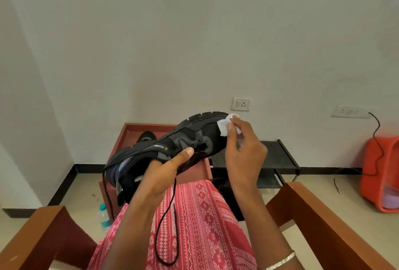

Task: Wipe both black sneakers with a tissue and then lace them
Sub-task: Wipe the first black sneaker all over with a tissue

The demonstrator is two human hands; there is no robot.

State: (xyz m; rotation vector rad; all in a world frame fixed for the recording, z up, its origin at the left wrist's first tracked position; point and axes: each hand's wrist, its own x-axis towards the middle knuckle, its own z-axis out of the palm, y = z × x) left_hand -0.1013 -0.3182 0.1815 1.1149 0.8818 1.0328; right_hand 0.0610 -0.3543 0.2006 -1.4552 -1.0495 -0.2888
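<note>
Black sneaker (pixel 177 142) was held above lap, tilted, sole turned away, toe toward right. Left hand (pixel 162 174) gripped it near middle, thumb pressed on side. Right hand (pixel 244 151) pinched white tissue (pixel 224 126) against toe. Loose lace (pixel 166 226) hung over pink dress (pixel 205 215). Behind, what looked like second sneaker (pixel 146 137) lay on brown counter (pixel 129 131). Black shoe rack (pixel 280 155) stood beside counter; water bottle (pixel 103 218) on floor.
</note>
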